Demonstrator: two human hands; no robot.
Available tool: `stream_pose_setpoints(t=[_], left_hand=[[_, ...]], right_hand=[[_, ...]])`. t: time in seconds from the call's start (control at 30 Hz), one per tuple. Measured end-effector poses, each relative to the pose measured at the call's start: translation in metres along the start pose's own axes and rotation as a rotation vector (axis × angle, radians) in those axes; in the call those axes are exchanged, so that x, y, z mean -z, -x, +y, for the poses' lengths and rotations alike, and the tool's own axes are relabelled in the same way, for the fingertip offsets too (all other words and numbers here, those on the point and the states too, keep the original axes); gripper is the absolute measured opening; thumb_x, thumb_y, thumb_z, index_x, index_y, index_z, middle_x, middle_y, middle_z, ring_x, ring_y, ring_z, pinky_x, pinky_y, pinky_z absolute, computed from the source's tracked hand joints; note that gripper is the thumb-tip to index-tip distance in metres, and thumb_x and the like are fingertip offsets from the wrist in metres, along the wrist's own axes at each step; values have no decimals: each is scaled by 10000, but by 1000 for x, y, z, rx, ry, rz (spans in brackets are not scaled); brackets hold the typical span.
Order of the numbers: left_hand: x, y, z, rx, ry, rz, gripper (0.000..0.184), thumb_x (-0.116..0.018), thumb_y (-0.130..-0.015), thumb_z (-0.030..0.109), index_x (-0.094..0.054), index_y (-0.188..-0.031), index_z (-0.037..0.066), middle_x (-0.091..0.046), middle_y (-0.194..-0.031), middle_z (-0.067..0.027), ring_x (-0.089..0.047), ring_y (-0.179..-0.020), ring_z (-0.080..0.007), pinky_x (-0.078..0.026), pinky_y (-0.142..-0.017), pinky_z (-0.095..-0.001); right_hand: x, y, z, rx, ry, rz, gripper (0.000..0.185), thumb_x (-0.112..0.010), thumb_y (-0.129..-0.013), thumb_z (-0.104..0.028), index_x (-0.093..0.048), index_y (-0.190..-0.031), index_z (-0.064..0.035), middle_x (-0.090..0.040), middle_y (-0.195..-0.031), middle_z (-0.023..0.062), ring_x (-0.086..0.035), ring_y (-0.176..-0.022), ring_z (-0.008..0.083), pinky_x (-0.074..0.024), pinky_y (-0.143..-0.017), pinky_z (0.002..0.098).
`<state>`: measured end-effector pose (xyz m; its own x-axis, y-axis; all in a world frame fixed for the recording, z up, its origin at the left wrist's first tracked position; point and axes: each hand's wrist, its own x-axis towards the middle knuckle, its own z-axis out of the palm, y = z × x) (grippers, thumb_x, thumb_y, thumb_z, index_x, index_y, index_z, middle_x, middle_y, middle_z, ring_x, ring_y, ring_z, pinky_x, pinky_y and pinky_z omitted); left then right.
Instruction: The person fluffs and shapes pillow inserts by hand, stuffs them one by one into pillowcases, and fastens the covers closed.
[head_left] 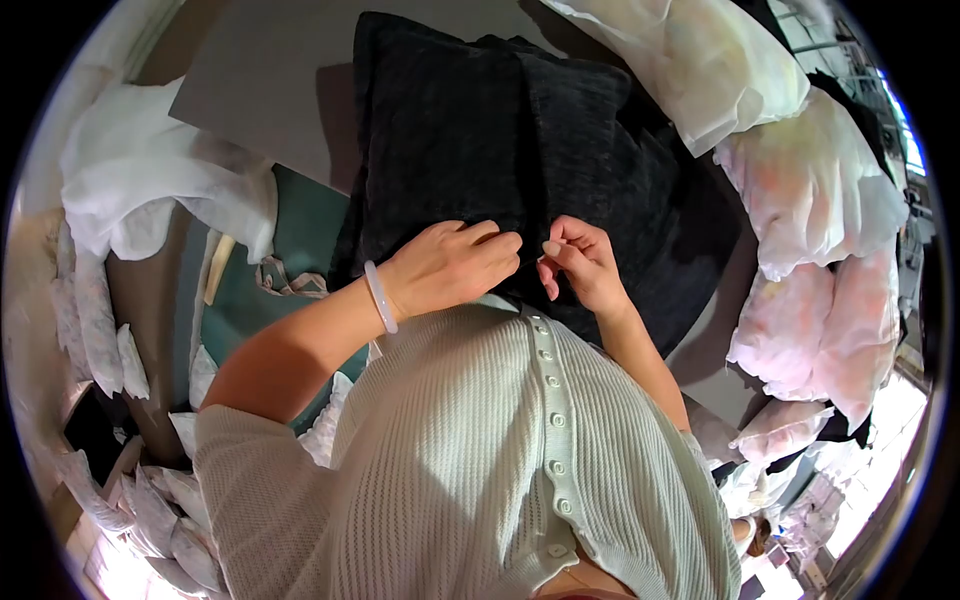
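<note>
A black fabric cushion (450, 130) lies in front of me, with a fold or flap of its cloth running down its right half. My left hand (455, 262), with a pale bracelet above the wrist, is closed at the cushion's near edge, its curled fingers gripping the cloth there. Just to its right, my right hand (585, 262) is raised over the black fabric with thumb and forefinger pinched together. Whatever is in that pinch is too small to make out.
White sheer bags (700, 60) and pinkish stuffed bags (810, 180) crowd the right side. On the left are a white bundle (150, 160), a looped strap (290, 278) and a grey board (260, 100) under the cushion. More white packets (150, 515) are piled at lower left.
</note>
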<state>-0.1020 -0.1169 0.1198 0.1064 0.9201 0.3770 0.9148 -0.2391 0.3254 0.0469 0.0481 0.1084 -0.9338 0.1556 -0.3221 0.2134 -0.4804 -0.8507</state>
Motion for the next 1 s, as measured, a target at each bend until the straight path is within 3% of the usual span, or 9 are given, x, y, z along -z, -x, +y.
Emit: stream_pose_setpoints(t=[0.17, 0.37, 0.47, 0.77, 1.0], left_hand=[[-3, 7, -3, -62, -5, 54, 156, -640, -713, 80, -623, -862, 38, -600, -971, -44, -582, -737, -150, -503, -574, -253], [-3, 8, -3, -71, -35, 152, 147, -632, -709, 79, -610, -852, 52, -569, -814, -23, -590, -699, -133, -520, -556, -234], [-1, 8, -2, -29, 36, 105, 197, -639, -710, 67, -647, -903, 25, -620, -848, -55, -622, -710, -173, -514, -542, -249], [10, -15, -11, -29, 117, -180, 19, -593, -735, 69, -588, -752, 65, -473, -749, -34, -572, -677, -150, -482, -505, -275], [17, -18, -5, 143, 219, -242, 91, -633, -759, 105, -569, -737, 44, -489, -794, -63, -577, -687, -230, -496, -581, -333]], right_hand=[[0, -2, 0, 10, 6, -37, 184, -510, -939, -79, -476, -761, -48, -580, -616, 54, -516, -474, 93, -417, -480, 217], [1, -1, 4, 23, 0, -37, 188, -509, -936, -76, -470, -755, -48, -581, -613, 53, -515, -470, 90, -412, -476, 214], [1, 0, 4, 25, 4, -39, 184, -511, -933, -77, -472, -755, -49, -581, -612, 52, -513, -469, 90, -410, -473, 215], [-6, 4, 4, -6, 44, -14, 179, -523, -933, -99, -481, -762, -67, -566, -612, 34, -499, -470, 88, -401, -463, 215], [-7, 5, 5, 15, 82, -19, 192, -522, -942, -117, -480, -762, -67, -562, -617, 31, -502, -482, 87, -405, -468, 212]])
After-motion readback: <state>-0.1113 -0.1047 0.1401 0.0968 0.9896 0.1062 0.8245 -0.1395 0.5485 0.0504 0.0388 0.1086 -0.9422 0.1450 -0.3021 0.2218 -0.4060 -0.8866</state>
